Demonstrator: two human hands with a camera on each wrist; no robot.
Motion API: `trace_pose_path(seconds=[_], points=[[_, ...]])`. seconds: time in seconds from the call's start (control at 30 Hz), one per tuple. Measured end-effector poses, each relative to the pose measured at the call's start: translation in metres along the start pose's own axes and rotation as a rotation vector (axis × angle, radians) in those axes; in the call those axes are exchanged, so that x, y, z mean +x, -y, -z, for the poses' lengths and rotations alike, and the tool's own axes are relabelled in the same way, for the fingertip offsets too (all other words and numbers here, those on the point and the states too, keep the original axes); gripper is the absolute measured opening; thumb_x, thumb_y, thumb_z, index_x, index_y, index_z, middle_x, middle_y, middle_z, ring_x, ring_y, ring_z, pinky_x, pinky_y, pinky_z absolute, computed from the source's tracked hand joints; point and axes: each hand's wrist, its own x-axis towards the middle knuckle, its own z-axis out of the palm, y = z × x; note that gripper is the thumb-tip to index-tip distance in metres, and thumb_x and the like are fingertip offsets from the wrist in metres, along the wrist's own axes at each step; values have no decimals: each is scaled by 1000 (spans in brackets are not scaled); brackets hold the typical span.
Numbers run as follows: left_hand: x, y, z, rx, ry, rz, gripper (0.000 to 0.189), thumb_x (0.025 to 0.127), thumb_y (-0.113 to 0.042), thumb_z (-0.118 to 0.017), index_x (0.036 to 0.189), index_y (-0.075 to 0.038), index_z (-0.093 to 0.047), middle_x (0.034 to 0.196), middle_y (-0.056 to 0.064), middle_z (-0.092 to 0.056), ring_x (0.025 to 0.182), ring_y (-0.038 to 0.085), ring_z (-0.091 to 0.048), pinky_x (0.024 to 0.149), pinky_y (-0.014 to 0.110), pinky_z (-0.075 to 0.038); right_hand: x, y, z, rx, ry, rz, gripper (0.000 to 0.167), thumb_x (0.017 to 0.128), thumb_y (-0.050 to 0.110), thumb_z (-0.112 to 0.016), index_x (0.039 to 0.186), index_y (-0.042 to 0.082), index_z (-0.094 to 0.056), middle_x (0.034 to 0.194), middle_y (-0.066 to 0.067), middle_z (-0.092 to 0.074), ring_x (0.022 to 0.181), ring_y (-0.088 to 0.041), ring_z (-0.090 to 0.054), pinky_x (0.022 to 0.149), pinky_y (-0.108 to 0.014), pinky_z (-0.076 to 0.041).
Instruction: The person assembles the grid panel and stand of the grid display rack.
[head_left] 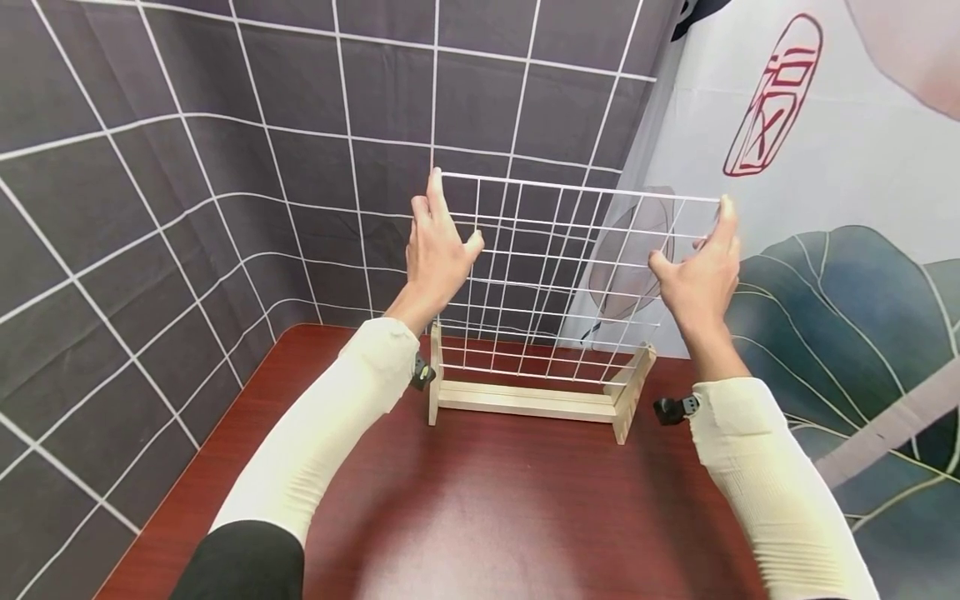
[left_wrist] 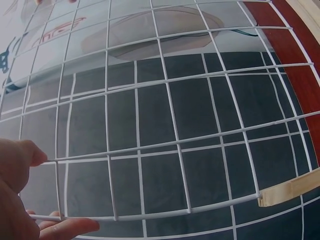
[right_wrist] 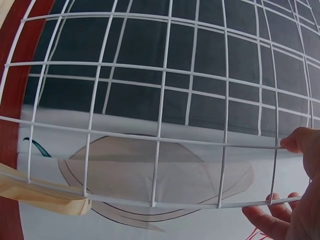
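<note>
A white wire grid panel [head_left: 577, 187] stands upright in a pale wooden stand [head_left: 525, 401], its lower part between the two side posts. My left hand [head_left: 440, 254] grips the panel's left edge near the top. In the left wrist view, the thumb touches a cross wire and the fingers lie along the edge wire. On the opposite edge, my right hand [head_left: 703, 279] holds the panel the same way, its thumb [right_wrist: 296, 140] against a wire. Each wrist view also shows the end of a wooden post [left_wrist: 290, 190] at the panel's edge.
The stand rests on a reddish-brown table [head_left: 480, 508]. Dark cloth [head_left: 300, 75] with white grid lines hangs behind and to the left. To the right hangs a pale cloth [head_left: 697, 150] with leaf shapes and a red mark.
</note>
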Motion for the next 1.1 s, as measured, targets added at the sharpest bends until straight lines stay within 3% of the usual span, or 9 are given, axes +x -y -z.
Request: trace_pose_path(seconds=[1.1], points=[[-21,24,-16,-43,11,21,101,83,-26,-78,161,-26,-14,132,15,-47,108,37,-61,80,51,-55,-21,-21,-14,29,-8,18,97,83,27,-78,160,36,-20,126,-21,-52,110,-36,-55,91,-54,-42]])
